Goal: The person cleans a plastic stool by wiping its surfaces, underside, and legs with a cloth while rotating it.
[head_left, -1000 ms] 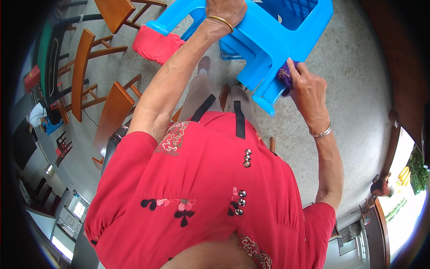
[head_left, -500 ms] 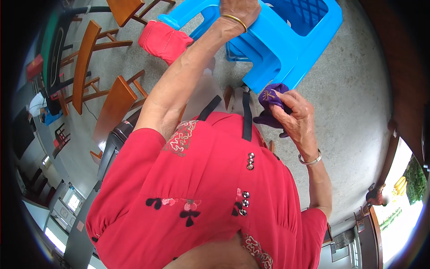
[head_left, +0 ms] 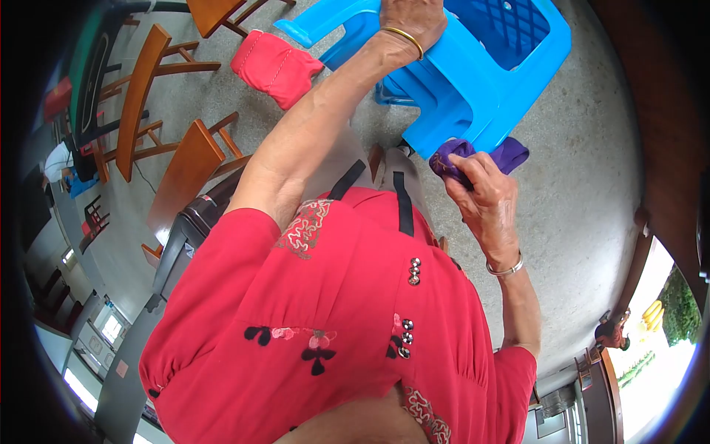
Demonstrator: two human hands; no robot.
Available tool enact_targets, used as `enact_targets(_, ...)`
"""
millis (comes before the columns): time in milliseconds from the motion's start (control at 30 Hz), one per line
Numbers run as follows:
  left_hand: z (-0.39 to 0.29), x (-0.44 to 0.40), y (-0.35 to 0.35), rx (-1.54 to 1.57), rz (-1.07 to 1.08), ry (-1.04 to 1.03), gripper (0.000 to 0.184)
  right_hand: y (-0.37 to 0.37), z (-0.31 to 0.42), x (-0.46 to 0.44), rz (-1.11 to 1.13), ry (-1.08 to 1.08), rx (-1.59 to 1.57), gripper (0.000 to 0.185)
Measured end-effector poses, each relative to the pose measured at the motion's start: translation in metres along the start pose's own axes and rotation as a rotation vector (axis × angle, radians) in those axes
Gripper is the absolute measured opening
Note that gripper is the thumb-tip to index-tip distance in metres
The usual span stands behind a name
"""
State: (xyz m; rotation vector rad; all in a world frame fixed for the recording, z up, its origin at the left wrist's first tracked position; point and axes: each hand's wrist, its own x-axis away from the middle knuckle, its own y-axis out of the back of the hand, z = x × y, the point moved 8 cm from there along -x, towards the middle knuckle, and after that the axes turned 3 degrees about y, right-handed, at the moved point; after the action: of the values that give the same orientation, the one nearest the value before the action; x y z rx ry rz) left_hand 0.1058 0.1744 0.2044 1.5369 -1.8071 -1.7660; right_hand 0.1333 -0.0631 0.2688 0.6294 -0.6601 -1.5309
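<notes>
My left hand (head_left: 414, 24), with a gold bangle at the wrist, is closed on a blue plastic stool (head_left: 473, 81) at the top of the view. The stool is tipped over, with its legs toward me. In my right hand (head_left: 484, 189), with a silver bangle at the wrist, is a bunched purple cloth (head_left: 509, 157). It is pinched between thumb and fingers, right by the end of a stool leg. Whether the cloth touches the leg I cannot tell. A folded red cloth (head_left: 274, 68) with stitched seams lies left of the stool.
Wooden chairs (head_left: 194, 166) stand at the left, beside a dark case-like object (head_left: 211, 203). The grey floor (head_left: 569, 192) extends to the right. Another person (head_left: 612, 333) is near the bright doorway at the lower right.
The purple cloth has been turned in my right hand, and part of it now spreads to the right behind the fingers. My left hand and the stool appear slightly further right and lower.
</notes>
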Motion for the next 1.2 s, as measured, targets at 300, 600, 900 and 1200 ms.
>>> enact_targets(300, 0.001, 0.004, -0.003, -0.013, -0.002, 0.0, 0.033, 0.008, -0.028, -0.03, -0.1, 0.002, 0.114, 0.019)
enact_targets(600, -0.003, 0.001, -0.001, -0.027, 0.016, -0.016, 0.031, 0.006, -0.031, -0.024, -0.142, 0.017, 0.103, 0.024)
enact_targets(900, 0.002, -0.002, -0.003, -0.012, 0.03, -0.023, 0.029, -0.006, -0.009, -0.015, 0.003, 0.116, -0.048, 0.024)
enact_targets(1200, -0.002, -0.005, -0.005, -0.001, 0.047, -0.003, 0.028, 0.019, -0.063, -0.042, -0.248, 0.025, 0.031, 0.022)
